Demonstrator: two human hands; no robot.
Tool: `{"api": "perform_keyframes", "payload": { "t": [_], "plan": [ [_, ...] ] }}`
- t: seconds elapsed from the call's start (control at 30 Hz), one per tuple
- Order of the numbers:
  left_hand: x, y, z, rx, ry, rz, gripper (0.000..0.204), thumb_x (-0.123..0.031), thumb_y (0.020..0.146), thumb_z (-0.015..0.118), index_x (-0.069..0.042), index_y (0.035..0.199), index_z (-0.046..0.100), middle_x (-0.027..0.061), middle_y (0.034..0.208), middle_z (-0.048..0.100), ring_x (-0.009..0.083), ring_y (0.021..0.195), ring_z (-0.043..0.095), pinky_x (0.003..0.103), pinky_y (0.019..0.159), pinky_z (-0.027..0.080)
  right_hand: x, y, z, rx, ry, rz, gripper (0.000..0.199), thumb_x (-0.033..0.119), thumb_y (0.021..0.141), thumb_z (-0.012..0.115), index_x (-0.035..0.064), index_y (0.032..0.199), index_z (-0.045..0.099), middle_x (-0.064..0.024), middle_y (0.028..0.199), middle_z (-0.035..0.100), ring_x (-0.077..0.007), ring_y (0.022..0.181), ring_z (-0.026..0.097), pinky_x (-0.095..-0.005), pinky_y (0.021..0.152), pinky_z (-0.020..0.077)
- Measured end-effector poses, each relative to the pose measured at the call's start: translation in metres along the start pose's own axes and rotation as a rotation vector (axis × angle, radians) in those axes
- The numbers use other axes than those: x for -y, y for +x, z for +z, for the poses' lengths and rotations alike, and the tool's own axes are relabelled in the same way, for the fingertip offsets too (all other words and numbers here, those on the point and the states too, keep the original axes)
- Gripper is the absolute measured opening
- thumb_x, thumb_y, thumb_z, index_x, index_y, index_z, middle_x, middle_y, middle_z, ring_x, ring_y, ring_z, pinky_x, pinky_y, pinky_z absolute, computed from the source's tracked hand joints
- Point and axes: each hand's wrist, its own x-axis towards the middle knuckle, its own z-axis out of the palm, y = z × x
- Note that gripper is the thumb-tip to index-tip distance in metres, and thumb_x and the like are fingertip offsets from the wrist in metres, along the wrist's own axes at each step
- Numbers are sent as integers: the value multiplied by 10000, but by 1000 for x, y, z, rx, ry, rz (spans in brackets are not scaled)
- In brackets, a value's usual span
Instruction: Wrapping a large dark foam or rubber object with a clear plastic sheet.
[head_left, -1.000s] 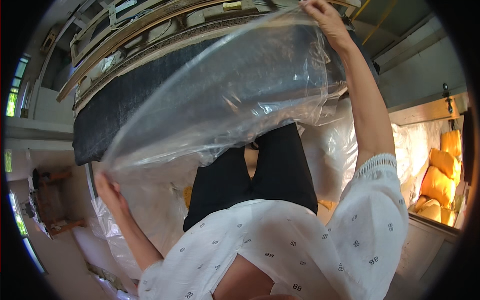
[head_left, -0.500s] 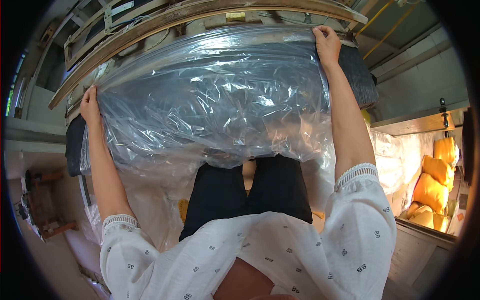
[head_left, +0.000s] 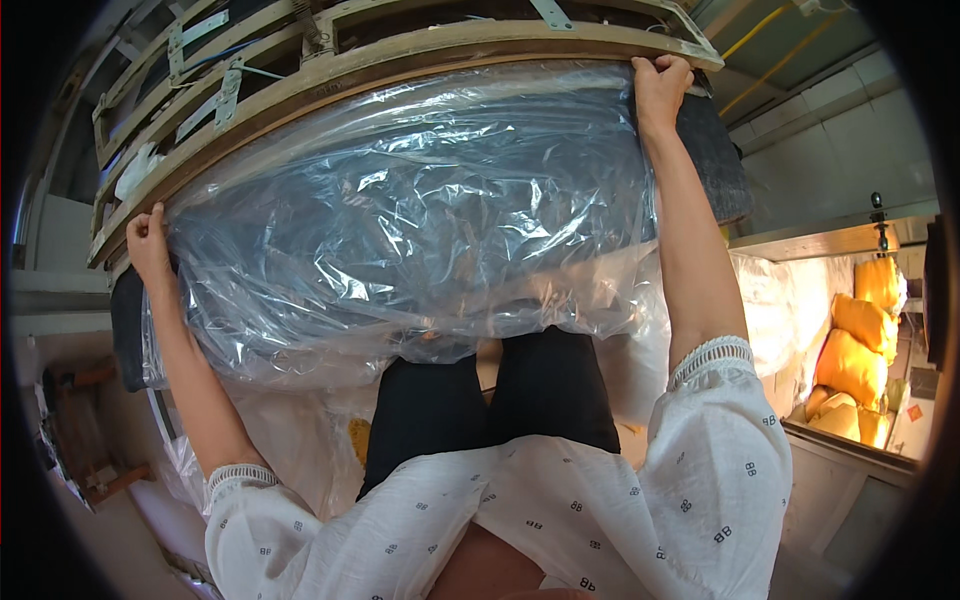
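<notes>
A large clear plastic sheet (head_left: 420,210) lies spread over a long dark grey cushion (head_left: 715,150) in front of me. My left hand (head_left: 148,240) grips the sheet's far left corner at the cushion's left end. My right hand (head_left: 660,85) grips the far right corner, pressed against the wooden frame (head_left: 400,55) behind the cushion. Both arms are stretched out, in white patterned sleeves. The near edge of the sheet hangs crumpled over my legs in black trousers (head_left: 500,400).
More clear plastic (head_left: 300,450) lies bunched below the cushion around my legs. Several yellow cushions (head_left: 860,350) are stacked at the right beside a white ledge. A wooden piece (head_left: 95,480) stands at the lower left. A tiled wall rises at the upper right.
The sheet was held up in the air, then pulled down over the cushion. My left hand rose from low left to the cushion's left end; my right hand moved to the far edge.
</notes>
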Motion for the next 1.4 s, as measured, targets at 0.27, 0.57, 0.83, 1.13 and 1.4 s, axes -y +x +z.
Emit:
{"api": "perform_keyframes", "payload": {
  "t": [0.27,0.57,0.83,1.13,1.4],
  "plan": [
    [-8,-5,0,0,133,136,339,-355,862,600,-18,872,577,27,785,545,104,690,491,244,662,419,-18,17,-1,18,-84,30,479,429,854,468,-34,941,554,-262,1047,481,-383,1016,451,-421,897,353],
    [-22,-42,-60,60,62,179,292,-261,878,582,11,967,635,31,915,620,111,804,525,243,750,425,22,-45,-64,398,94,-384,235,310,720,697,93,802,664,-53,883,610,-215,889,536,-342,813,411],
    [-189,-188,26,165,338,751,319,-139,822,594,-45,1125,567,136,1097,567,310,1056,503,372,903,385,32,-65,-116,596,687,65,144,145,871,584,25,923,525,-57,849,640,-92,807,562,-226,757,441],
    [-207,-341,134,1023,148,1230,316,-202,699,718,-113,982,611,36,942,571,198,897,548,354,813,400,66,-78,-155,641,825,151,134,132,880,574,45,942,493,-17,784,583,-59,703,528,-186,652,429],
    [-200,-206,-38,435,-1051,-156,173,-111,906,496,-63,1068,533,61,996,559,117,884,549,249,771,468,93,-85,-204,919,722,-58,146,196,869,609,73,922,548,70,734,476,-7,666,412,-161,591,353]
  ]
}}
